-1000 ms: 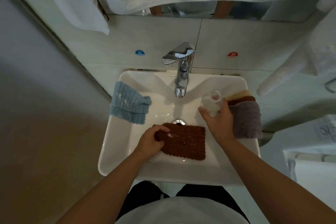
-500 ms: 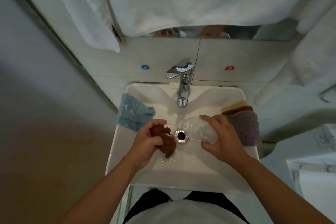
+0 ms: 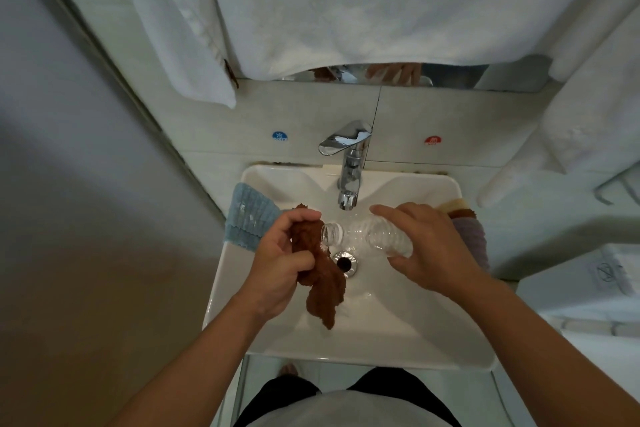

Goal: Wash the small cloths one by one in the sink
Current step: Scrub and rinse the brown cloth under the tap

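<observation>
- Our left hand (image 3: 280, 265) grips the bunched rust-brown waffle cloth (image 3: 320, 274) over the white rectangular ceramic sink (image 3: 433, 333); the cloth's tail hangs down into the basin, just left of the chrome drain (image 3: 345, 260).
- Our right hand (image 3: 427, 250) is wrapped round a clear ribbed plastic bottle (image 3: 372, 236), tipped sideways with its open mouth against the cloth.
- The chrome lever tap (image 3: 348, 170) sits behind the bottle; we can't tell if it's running.
- Pale blue ribbed cloth (image 3: 247, 220) is draped over the sink's left rim; a mauve fluffy cloth (image 3: 472, 239) and others are stacked on the right rim.
- Risks, our read:
  - The bottle mouth slips off the cloth, so liquid goes straight down the drain.
  - A wet grip could drop the bottle into the basin.
  - Our right wrist sits close to the stacked cloths and could knock them off the rim.
  - The hanging tail may cover the drain and slow draining.
</observation>
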Action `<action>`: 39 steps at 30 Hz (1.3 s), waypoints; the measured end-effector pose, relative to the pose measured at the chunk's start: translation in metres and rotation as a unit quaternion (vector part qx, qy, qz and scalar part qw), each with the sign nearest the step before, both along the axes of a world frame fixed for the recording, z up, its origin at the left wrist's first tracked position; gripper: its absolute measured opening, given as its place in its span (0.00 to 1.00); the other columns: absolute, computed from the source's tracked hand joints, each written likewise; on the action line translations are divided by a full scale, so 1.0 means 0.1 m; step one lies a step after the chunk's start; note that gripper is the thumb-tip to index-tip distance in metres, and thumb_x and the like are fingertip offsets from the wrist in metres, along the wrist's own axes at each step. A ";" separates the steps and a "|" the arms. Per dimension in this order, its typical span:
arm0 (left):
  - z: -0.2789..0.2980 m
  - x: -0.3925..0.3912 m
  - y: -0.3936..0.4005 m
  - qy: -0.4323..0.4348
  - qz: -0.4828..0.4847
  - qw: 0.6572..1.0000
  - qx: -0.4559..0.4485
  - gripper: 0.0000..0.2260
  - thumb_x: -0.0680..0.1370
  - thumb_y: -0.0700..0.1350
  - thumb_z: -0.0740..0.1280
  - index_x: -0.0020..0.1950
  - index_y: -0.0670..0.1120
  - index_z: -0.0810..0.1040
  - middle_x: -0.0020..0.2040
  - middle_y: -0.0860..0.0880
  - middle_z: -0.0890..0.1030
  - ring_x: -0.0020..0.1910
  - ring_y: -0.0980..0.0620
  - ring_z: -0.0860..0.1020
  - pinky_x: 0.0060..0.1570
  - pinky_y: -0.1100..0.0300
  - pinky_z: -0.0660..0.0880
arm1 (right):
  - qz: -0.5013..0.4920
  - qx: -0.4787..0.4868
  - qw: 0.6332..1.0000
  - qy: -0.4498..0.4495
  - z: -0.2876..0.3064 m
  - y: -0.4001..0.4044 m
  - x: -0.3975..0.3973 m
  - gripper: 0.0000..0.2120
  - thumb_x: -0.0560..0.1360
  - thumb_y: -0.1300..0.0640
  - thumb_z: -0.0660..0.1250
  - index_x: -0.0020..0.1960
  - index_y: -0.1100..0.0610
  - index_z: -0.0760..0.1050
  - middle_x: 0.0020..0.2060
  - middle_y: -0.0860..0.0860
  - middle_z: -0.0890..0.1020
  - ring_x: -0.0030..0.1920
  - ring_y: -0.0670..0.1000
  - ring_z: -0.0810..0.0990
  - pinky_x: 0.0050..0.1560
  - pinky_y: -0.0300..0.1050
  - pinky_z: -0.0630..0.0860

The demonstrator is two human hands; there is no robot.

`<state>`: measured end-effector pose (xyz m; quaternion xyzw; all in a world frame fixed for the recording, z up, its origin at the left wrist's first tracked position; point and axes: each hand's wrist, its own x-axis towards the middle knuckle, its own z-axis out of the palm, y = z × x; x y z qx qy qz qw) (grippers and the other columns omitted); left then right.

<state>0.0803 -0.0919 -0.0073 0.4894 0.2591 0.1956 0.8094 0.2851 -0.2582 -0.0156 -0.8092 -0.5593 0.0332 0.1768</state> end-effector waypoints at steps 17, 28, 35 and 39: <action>0.15 0.00 -0.15 0.089 0.093 0.992 0.020 0.30 0.59 0.31 0.68 0.55 0.55 0.84 0.42 0.52 0.81 0.36 0.55 0.81 0.30 0.58 0.77 | 0.002 0.018 0.990 -0.140 0.41 0.01 0.06 0.36 0.64 0.57 0.81 0.71 0.50 0.76 0.53 0.53 0.81 0.53 0.60 0.79 0.57 0.60 0.73; 0.23 0.03 -0.23 0.082 0.097 0.992 0.006 0.30 0.59 0.31 0.67 0.59 0.51 0.83 0.47 0.46 0.80 0.38 0.52 0.81 0.32 0.56 0.78 | -0.008 0.029 0.981 -0.194 0.48 0.03 0.07 0.37 0.63 0.56 0.84 0.70 0.49 0.76 0.55 0.54 0.82 0.54 0.60 0.80 0.60 0.62 0.73; 0.22 0.04 -0.23 0.092 0.072 0.993 0.013 0.31 0.63 0.25 0.67 0.58 0.53 0.84 0.56 0.39 0.79 0.41 0.51 0.82 0.37 0.53 0.80 | 0.000 0.059 0.976 -0.212 0.49 0.03 0.12 0.37 0.61 0.59 0.84 0.68 0.50 0.78 0.54 0.54 0.82 0.54 0.61 0.79 0.60 0.63 0.72; 0.24 0.06 -0.23 0.091 0.073 0.993 0.003 0.31 0.60 0.30 0.67 0.57 0.54 0.84 0.55 0.41 0.79 0.42 0.48 0.82 0.36 0.53 0.80 | 0.005 0.070 0.974 -0.216 0.52 0.04 0.14 0.37 0.60 0.60 0.84 0.68 0.51 0.78 0.53 0.55 0.82 0.53 0.62 0.79 0.60 0.63 0.71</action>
